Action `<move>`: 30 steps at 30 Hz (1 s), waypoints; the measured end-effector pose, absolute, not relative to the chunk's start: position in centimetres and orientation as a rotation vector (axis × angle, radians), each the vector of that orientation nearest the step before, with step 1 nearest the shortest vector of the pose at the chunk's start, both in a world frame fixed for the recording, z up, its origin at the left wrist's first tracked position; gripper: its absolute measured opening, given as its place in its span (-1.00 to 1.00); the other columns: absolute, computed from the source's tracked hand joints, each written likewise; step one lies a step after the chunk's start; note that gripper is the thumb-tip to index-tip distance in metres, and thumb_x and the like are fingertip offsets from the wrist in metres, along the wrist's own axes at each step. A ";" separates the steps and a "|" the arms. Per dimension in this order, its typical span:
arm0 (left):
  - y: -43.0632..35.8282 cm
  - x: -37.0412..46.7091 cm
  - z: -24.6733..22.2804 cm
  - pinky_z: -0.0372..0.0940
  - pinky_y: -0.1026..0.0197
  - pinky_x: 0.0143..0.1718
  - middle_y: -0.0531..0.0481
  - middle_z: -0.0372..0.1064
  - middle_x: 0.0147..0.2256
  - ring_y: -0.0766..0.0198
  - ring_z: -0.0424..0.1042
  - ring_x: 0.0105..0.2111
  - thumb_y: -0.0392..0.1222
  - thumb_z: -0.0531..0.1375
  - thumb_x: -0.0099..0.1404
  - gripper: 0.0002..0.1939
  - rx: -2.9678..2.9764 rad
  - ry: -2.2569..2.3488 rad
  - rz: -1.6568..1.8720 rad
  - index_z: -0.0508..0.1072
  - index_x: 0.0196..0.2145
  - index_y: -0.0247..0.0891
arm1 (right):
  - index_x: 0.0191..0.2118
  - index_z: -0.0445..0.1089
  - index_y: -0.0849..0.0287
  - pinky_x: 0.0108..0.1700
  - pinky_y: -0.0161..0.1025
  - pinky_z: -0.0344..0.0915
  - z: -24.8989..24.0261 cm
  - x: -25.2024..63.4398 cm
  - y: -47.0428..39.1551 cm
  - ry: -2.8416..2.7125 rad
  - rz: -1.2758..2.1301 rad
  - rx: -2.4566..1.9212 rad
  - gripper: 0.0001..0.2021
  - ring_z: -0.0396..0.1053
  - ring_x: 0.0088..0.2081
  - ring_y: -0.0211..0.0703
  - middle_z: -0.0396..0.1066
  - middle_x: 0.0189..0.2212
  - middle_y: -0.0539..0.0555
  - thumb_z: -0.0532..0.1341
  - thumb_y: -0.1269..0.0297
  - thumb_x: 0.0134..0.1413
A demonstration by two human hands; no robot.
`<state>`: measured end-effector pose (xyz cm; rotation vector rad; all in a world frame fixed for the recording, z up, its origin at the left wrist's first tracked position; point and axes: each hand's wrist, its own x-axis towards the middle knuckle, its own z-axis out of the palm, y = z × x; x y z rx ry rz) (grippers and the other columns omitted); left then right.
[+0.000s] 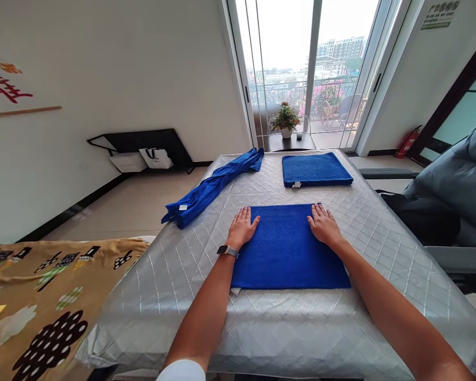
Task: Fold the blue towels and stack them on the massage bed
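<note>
Head view: blue towel [289,248], far corners under left hand [241,227], right hand [324,225], thumbs spread.

Blue cloth [287,248], silver diamond-patterned cover [381,227]

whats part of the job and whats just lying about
Likely job things:
flat blue cloth rectangle touched by left hand and right hand
folded blue cloth stack
long bunched blue cloth
silver quilted cover

Lying about:
red cylindrical fire extinguisher
white printed bag

The silver-covered table [162,301] bears a flat blue towel [287,248], a folded stack [316,169] and a bunched cloth [218,184].
</note>
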<state>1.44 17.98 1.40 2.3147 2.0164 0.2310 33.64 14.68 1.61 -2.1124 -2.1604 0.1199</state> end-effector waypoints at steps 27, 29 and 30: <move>15.2 22.9 1.9 0.03 0.00 0.41 -0.27 0.09 0.40 0.09 0.04 0.42 0.11 -0.26 0.59 -0.32 2.677 1.494 0.410 0.16 0.41 -0.38 | 0.51 -0.19 0.41 0.48 -0.02 -0.30 1.6 34.0 14.4 -2.268 0.182 -2.102 -0.32 -0.35 0.51 -0.02 -0.35 0.52 0.20 -0.14 0.27 0.36; 15.4 21.3 1.6 0.00 -0.01 0.43 -0.27 0.07 0.40 0.08 0.02 0.43 0.12 -0.24 0.59 -0.32 2.675 1.513 0.383 0.15 0.41 -0.37 | 0.51 -0.18 0.42 0.48 0.00 -0.28 1.6 33.9 14.5 -2.208 0.191 -2.127 -0.33 -0.32 0.51 -0.02 -0.31 0.51 0.21 -0.20 0.21 0.40; 15.5 20.0 1.6 -0.03 -0.03 0.43 -0.26 0.05 0.41 0.08 0.01 0.43 0.14 -0.24 0.58 -0.31 2.673 1.535 0.361 0.15 0.42 -0.37 | 0.51 -0.18 0.43 0.48 0.01 -0.28 1.6 33.8 14.6 -2.179 0.200 -2.134 -0.33 -0.31 0.51 -0.02 -0.29 0.51 0.21 -0.22 0.17 0.42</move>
